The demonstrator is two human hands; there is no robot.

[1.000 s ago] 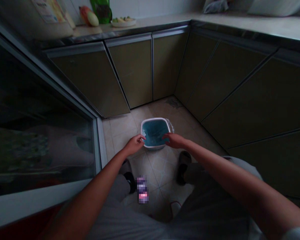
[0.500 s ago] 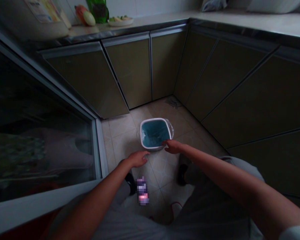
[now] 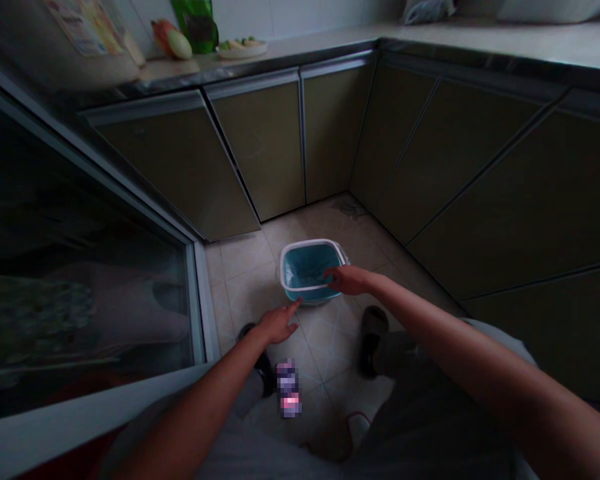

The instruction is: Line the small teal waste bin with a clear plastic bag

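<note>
A trash bin with a white rim [image 3: 313, 243] and a blue-green bag lining [image 3: 305, 263] stands on the tiled floor in front of me. My right hand [image 3: 349, 279] is at the front right corner of the rim, fingers curled over it and reaching inside the opening. Below the front of the rim a strip of blue-green shows. My left hand [image 3: 279, 324] is just in front of the bin, holding nothing, its index finger stretched toward the bin's lower front edge. Whether that fingertip touches the bin I cannot tell.
Cabinets [image 3: 255, 147] close off the corner behind the bin. A glass door [image 3: 90, 267] stands at left. My feet flank a blurred, pixelated object [image 3: 289, 388] on the floor. The countertop [image 3: 325, 37] carries a plate of food [image 3: 243, 47] and a green bottle [image 3: 196, 27].
My right hand has moved up and further over the rim. The rim's front now sits higher, with blue-green showing beneath. My left index finger has stretched out, and the hand sits slightly lower.
</note>
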